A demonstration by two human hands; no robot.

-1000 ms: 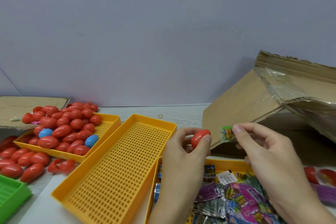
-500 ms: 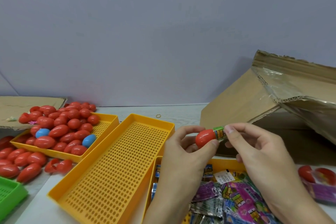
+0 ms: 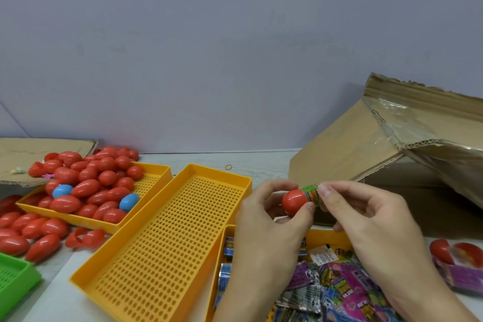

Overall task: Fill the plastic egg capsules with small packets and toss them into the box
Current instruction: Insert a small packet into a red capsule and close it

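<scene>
Along the lower edge of the frame we see the yellow tray (image 3: 328,236) of packets. Just above it, at lower centre, our 2 hands meet: our left hand (image 3: 271,227) grips the red capsule half (image 3: 294,201), mouth facing right, while our right hand (image 3: 366,219) pinches the green packet (image 3: 309,193), partly inside it. Packet and capsule lie along 1 left-right line, so the push should run leftward. Beyond, at right, lies the cardboard box (image 3: 352,159).

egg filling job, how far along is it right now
Nothing countable as done: the cardboard box's inside is hidden. In hand: the left hand holds a red egg half while the right hand pushes a green packet into it. Left: closing, tossing, plus many eggs in the yellow tray.
</scene>
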